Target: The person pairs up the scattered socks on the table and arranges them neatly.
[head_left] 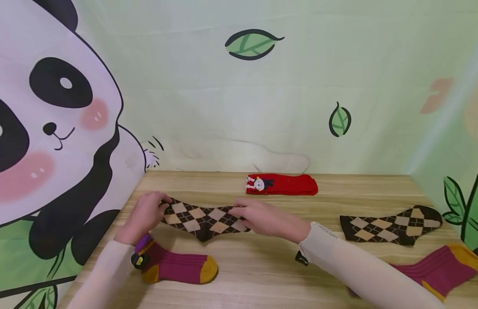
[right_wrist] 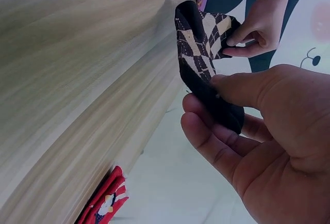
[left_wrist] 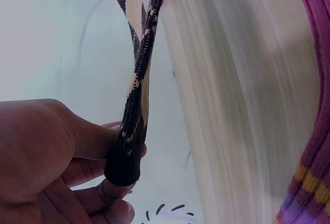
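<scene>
- Two argyle socks: one (head_left: 205, 219) is stretched between two hands above the wooden table (head_left: 262, 270); its mate (head_left: 389, 227) lies at right.
- One left hand (head_left: 145, 212), fingers pinching the held sock's left end.
- One right hand (head_left: 267, 218), thumb and fingers closed on its right end.
- Two maroon-and-mustard socks: one (head_left: 181, 268) beside the left forearm, one (head_left: 436, 270) partly behind the right sleeve (head_left: 351, 257).
- One red cartoon sock (head_left: 291, 184) at the back.

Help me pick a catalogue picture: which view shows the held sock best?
The head view: the held sock shows broadside, its pattern clear. The left wrist view has it narrow and cropped; the right wrist view, foreshortened and partly covered by the thumb.
</scene>
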